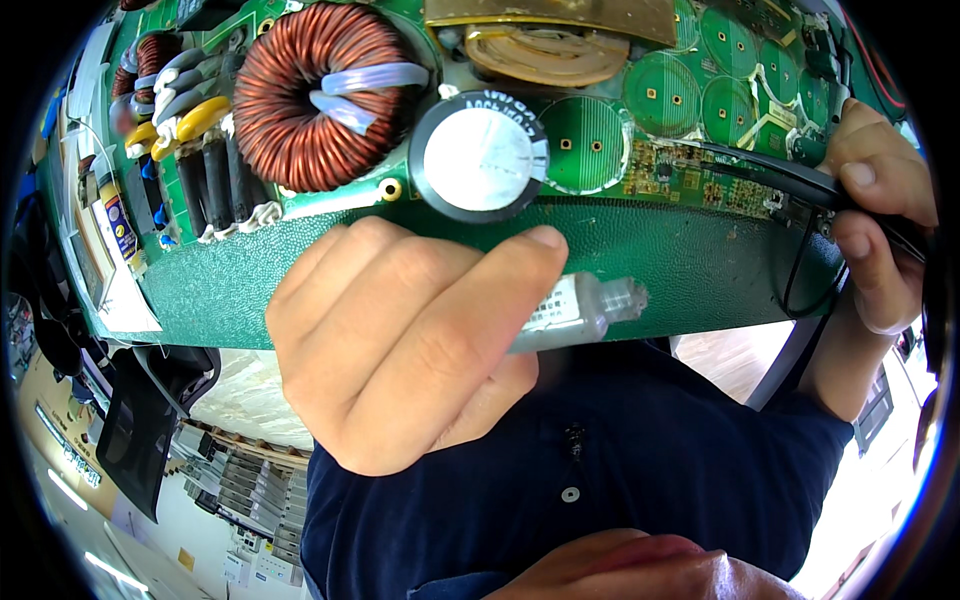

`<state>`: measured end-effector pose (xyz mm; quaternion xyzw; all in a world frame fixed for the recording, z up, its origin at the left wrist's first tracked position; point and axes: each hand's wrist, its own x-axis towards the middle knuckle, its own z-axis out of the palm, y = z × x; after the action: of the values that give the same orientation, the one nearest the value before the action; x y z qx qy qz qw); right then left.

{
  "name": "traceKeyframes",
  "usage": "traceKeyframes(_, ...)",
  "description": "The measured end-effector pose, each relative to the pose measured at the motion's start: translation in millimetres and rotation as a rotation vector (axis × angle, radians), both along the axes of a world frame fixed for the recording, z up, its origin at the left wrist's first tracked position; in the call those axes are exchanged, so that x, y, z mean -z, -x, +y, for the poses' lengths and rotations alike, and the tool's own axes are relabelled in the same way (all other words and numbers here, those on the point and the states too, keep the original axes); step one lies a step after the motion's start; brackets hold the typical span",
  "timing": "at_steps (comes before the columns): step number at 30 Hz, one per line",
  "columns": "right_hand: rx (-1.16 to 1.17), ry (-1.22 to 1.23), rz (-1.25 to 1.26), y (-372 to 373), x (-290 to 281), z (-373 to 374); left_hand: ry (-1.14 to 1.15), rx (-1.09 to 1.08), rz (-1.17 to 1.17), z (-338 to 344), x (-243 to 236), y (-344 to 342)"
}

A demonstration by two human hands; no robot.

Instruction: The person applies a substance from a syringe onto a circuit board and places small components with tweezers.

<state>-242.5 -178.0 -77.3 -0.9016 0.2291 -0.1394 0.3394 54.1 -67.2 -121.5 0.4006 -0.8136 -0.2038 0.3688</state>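
My left hand [410, 340] is closed around a small silver-grey squeeze tube [595, 308] with a white label; its threaded nozzle points right, uncapped. My right hand [880, 200] grips slim black tweezers [780, 175], whose thin tip reaches left over the green circuit board [455, 68]. A black cylindrical capacitor [478, 158] with a whitish top stands at the board's near edge, just beyond my left hand. Right of it are round bare capacitor footprints [585, 145], some edged with white residue. Small components [665, 165] sit under the tweezers.
A large copper toroidal coil [320, 95] and a yellowish wound transformer [548, 50] rise from the board. Yellow and grey leads [200, 118] cluster at left. Under the board lies a green textured mat [680, 260]. A black chair [140, 430] stands at lower left.
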Motion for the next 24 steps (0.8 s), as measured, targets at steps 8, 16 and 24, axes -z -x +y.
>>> traceKeyframes(8, -0.016, -0.002, 0.001, 1.0, -0.1, -2.1, -0.006, -0.004, -0.006, -0.1, -0.4, 0.5)
traceKeyframes(16, -0.011, 0.003, -0.028, -0.7, 1.2, -1.7, -0.026, -0.003, -0.018, 0.7, -1.7, -0.1)
traceKeyframes(24, -0.015, -0.03, -0.037, 0.5, 0.8, -2.2, -0.035, -0.01, -0.018, 0.8, -2.5, 0.3)
